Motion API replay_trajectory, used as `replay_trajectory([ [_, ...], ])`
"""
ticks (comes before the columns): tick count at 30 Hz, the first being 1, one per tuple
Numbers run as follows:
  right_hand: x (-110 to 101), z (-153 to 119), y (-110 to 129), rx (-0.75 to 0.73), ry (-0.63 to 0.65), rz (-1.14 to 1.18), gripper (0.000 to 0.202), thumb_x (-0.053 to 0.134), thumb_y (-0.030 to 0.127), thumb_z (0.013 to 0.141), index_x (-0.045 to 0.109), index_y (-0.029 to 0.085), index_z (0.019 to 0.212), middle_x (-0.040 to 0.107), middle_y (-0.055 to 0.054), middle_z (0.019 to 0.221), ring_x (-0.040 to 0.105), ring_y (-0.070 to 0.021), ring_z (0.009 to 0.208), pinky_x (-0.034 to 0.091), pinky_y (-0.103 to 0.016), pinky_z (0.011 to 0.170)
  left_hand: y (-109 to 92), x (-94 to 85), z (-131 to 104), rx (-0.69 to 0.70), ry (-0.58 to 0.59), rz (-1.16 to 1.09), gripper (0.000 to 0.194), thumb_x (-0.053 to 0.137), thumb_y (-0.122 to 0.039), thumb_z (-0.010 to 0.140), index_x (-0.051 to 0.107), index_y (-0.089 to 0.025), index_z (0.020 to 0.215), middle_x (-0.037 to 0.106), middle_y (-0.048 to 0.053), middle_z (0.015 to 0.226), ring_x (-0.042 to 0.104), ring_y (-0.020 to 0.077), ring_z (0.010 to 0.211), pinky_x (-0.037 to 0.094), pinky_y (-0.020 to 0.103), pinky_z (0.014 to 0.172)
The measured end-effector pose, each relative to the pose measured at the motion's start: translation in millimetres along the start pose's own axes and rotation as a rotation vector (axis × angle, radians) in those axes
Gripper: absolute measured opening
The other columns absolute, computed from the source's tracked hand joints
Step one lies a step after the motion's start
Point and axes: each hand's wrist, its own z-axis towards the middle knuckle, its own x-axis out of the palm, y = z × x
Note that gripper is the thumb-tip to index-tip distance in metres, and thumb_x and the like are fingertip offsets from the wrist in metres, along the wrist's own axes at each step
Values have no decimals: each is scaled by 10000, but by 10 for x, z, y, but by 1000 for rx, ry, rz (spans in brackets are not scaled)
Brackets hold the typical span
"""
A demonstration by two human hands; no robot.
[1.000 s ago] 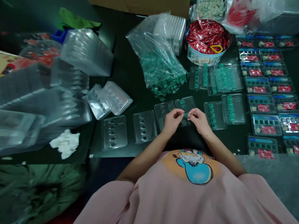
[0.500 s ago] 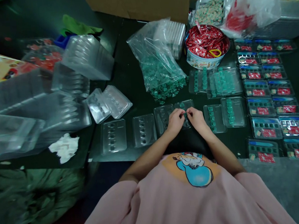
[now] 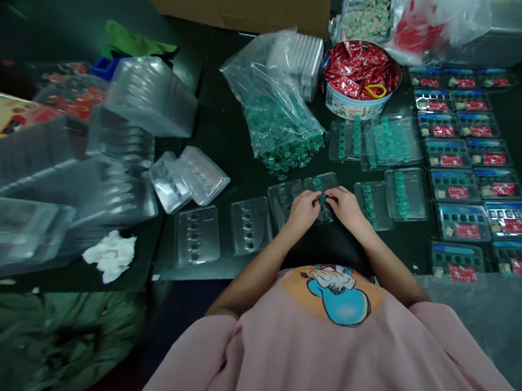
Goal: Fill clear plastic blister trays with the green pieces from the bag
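Both hands meet over a clear plastic tray (image 3: 327,181) that has small green pieces in its upper slots. My left hand (image 3: 304,209) is closed, its fingertips pinched at a small green piece (image 3: 322,197) in the tray's middle. From the other side my right hand (image 3: 343,204) also has its fingers pressed together at that spot; whatever it grips is too small to make out. To the left lie trays with unfilled slots (image 3: 251,226). Trays with a row of green pieces (image 3: 369,206) lie to the right. Beyond the hands, a plastic bag (image 3: 276,107) spills green pieces.
A round tin (image 3: 357,108) of red packets stands behind, beside stacked trays with green pieces (image 3: 390,140). Packed trays (image 3: 464,221) line the right side. Stacks of clear trays (image 3: 151,98) and a white crumpled tissue (image 3: 111,255) are at the left.
My left fingertips have moved slightly right and down, and the two hands' fingertips are nearer each other over the tray. The whole view has shifted very slightly.
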Motion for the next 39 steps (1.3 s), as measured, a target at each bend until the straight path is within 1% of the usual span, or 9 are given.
replay_trajectory([
  [4, 21, 15, 6, 36, 68, -78, 191, 591, 109, 848, 699, 179, 988, 672, -74, 922, 631, -198, 842, 494, -309, 806, 5, 17, 11, 16, 35, 52, 226, 605, -138, 846, 731, -167, 1031, 700, 84, 946, 650, 198, 889, 515, 301, 838],
  [11, -34, 54, -16, 20, 104, -181, 139, 637, 120, 840, 697, 187, 947, 676, -62, 895, 618, -195, 833, 456, -288, 758, 13, 18, 32, 14, 69, 119, 235, 626, -132, 843, 722, -151, 1056, 690, 100, 976, 647, 213, 924, 509, 311, 849],
  [14, -44, 44, -9, -5, 106, -189, 117, 605, 127, 866, 690, 187, 920, 666, -58, 873, 606, -183, 818, 434, -272, 740, 8, -14, 25, 24, 84, 95, 215, 636, -172, 859, 717, -159, 1057, 692, 90, 975, 647, 204, 923, 503, 304, 855],
  [20, 21, 3, 96, -43, 160, -433, 211, 499, 144, 921, 679, 163, 813, 641, -91, 828, 564, -196, 802, 396, -287, 732, -69, -29, 20, 60, 139, 235, 153, 592, -171, 886, 707, -168, 987, 668, 93, 950, 637, 204, 901, 497, 298, 818],
  [24, -131, 100, 117, -49, 257, -428, 139, 564, 175, 904, 694, 179, 854, 662, -80, 859, 590, -192, 824, 415, -282, 746, -72, -21, 8, 68, 127, 251, 170, 579, -159, 887, 701, -157, 1005, 664, 98, 948, 643, 210, 909, 508, 305, 837],
  [29, -231, 653, 217, -114, 113, -283, 177, 556, 185, 918, 685, 191, 1038, 674, -68, 968, 624, -188, 903, 451, -283, 803, -33, -33, -24, 44, 90, 103, 270, 610, -160, 870, 685, -155, 1129, 689, 108, 1022, 660, 202, 930, 526, 319, 879],
  [34, 117, 1226, 311, -164, 178, -372, 245, 599, 112, 866, 686, 195, 1079, 651, -102, 1040, 620, -210, 926, 456, -299, 790, 9, -141, -69, -5, -21, -111, 237, 632, -146, 834, 722, -163, 1053, 724, 84, 945, 669, 190, 868, 535, 339, 868],
  [37, 265, 1296, 257, -167, 166, -338, 202, 610, 100, 845, 696, 177, 1011, 637, -108, 1013, 609, -210, 910, 457, -310, 800, 87, -228, -92, -117, -142, -340, 169, 638, -189, 820, 741, -172, 953, 730, 66, 892, 665, 176, 805, 535, 323, 811],
  [39, 284, 1222, 207, -146, 120, -182, 185, 626, 133, 836, 688, 173, 1006, 634, -80, 975, 607, -183, 855, 470, -302, 798, 129, -268, -83, -235, -221, -568, 173, 655, -246, 803, 737, -168, 933, 731, 58, 875, 664, 166, 770, 533, 305, 769],
])
